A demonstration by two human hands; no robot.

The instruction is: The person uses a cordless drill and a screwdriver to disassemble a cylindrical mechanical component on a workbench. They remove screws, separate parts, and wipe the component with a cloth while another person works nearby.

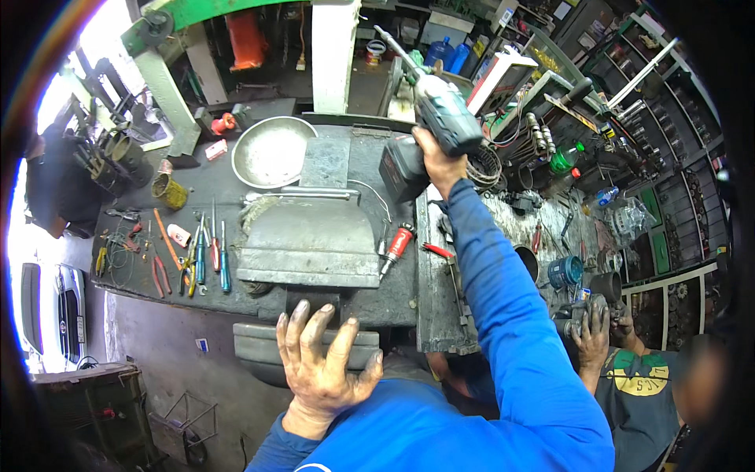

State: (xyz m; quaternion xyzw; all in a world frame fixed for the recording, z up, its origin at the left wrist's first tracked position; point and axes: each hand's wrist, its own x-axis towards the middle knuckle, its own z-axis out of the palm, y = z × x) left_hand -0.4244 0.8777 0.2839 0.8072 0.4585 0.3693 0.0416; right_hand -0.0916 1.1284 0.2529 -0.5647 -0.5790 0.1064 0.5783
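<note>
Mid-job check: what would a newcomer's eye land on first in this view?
Probably the cordless power tool with its long tip, held in the right hand above centre, slightly to the right. Next comes the big grey vise on the dark bench, with the left hand spread open at its near end. Behind the vise sits a round metal bowl.

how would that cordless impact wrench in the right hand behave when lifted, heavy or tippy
The cordless impact wrench is probably heavy for its size, given its bulky body and what looks like a large battery pack. The long shaft beyond its nose may make it swing or tip forward in the right hand.
</note>
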